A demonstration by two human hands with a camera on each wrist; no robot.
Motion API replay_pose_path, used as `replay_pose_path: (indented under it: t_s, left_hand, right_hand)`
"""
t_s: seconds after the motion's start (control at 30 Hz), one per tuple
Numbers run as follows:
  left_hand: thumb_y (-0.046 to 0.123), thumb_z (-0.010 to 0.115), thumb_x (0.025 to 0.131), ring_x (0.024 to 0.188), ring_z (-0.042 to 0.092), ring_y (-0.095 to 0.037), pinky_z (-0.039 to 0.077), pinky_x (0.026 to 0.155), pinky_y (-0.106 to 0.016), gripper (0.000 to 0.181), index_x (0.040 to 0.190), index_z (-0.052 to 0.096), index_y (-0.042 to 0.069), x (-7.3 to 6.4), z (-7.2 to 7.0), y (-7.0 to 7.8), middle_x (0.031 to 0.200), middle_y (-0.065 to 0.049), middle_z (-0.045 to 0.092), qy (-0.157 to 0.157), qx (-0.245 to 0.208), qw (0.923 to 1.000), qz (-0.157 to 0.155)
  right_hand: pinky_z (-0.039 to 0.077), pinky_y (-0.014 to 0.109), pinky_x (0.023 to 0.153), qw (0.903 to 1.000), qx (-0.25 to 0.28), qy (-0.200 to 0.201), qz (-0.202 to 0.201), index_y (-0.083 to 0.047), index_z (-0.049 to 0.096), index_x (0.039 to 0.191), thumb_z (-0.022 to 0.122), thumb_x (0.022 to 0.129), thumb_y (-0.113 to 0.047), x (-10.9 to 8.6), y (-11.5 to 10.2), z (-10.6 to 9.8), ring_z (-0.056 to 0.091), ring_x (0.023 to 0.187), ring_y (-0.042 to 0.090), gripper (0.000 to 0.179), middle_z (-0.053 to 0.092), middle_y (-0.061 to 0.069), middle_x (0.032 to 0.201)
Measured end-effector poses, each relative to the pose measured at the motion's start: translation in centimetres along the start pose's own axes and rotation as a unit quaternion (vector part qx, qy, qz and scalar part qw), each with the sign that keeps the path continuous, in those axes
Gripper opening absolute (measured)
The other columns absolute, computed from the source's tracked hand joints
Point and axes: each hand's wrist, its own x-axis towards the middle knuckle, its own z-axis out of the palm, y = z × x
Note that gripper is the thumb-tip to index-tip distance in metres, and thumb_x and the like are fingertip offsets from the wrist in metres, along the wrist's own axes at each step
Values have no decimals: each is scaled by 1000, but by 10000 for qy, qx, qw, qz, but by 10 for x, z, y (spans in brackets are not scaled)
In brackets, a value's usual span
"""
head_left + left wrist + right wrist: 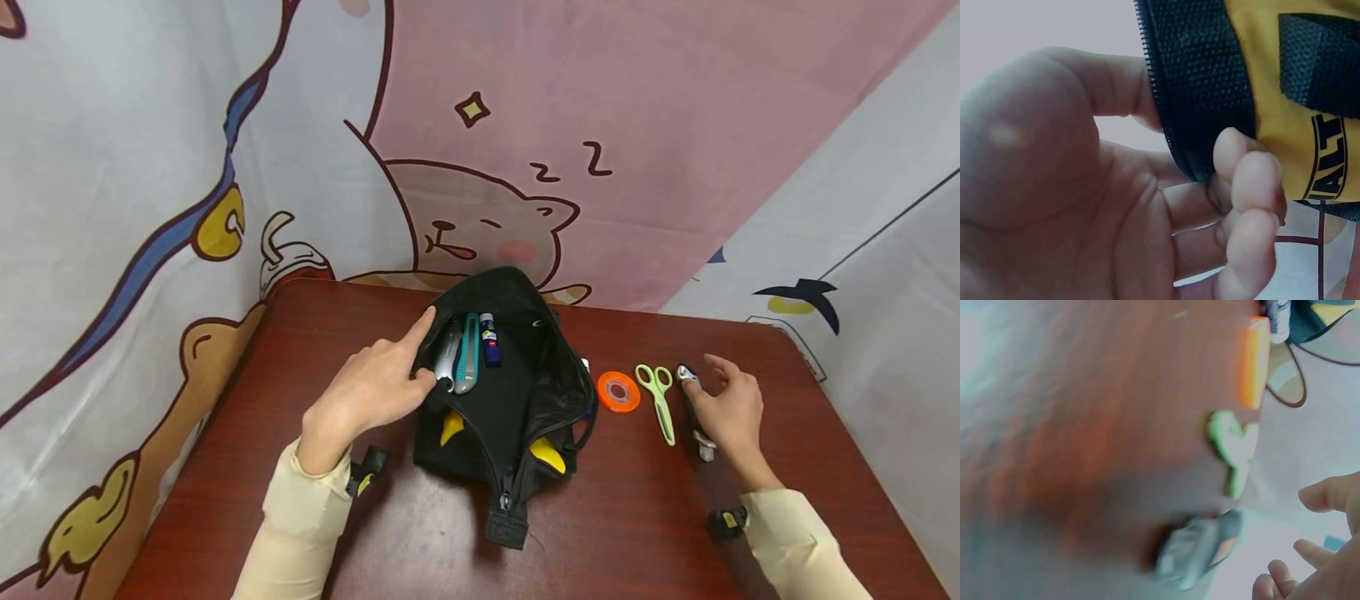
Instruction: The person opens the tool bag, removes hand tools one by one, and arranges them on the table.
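A black and yellow zip bag [517, 400] stands unzipped on the table. My left hand [367, 387] pinches its left rim; in the left wrist view the zipper edge [1159, 87] lies between thumb and fingers. Inside show a teal utility knife [468, 358], a grey-silver tool [447, 354] and a blue glue stick [490, 340]. At the right, my right hand [726, 408] hovers with fingers spread beside a black and silver tool [1194, 553], whose kind I cannot tell. The right wrist view shows that tool on the table, apart from the fingers.
Green scissors [660, 404] and an orange disc-shaped roll [618, 392] lie between the bag and my right hand. A white and blue object [1279, 319] sits against the bag's right side, partly hidden. Printed cloth walls [637, 233] border the brown table [630, 533].
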Motion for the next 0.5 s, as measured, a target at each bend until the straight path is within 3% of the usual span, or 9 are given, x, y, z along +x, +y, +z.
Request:
replay_pose_path:
  t_s: [0.13, 0.23, 0.37, 0.5]
  left_hand:
    - [17, 59, 102, 49, 35, -16, 29, 50, -31, 87, 180, 19, 15, 0, 0, 0, 60, 2, 40, -15, -15, 10000, -5]
    - [17, 59, 102, 50, 35, -16, 28, 50, -31, 88, 180, 19, 15, 0, 0, 0, 60, 2, 39, -9, -8, 10000, 9]
    - [17, 58, 101, 50, 35, -16, 28, 50, -31, 88, 180, 19, 15, 0, 0, 0, 60, 2, 39, -4, 3, 10000, 13]
    - [17, 58, 102, 50, 35, -16, 29, 50, -32, 87, 180, 19, 16, 0, 0, 1, 60, 1, 40, -13, 19, 10000, -11]
  right_hand:
    - [37, 67, 106, 9984, 196, 327, -418, 6, 61, 152, 76, 99, -7, -2, -21, -3, 52, 130, 54, 57, 58, 37, 138]
    - [44, 46, 100, 9949, 320, 598, -742, 3, 65, 150, 79, 98, -5, -4, -39, -3, 57, 125, 48, 55, 61, 33, 134]
    - [38, 16, 92, 9876, 616, 808, -1194, -2, 68, 149, 81, 97, -2, -8, -67, -2, 60, 119, 37, 53, 64, 27, 132]
    - [39, 13, 95, 9778, 984, 756, -1690, -4, 70, 148, 82, 97, 0, -14, -97, 1, 58, 114, 22, 53, 66, 25, 133]
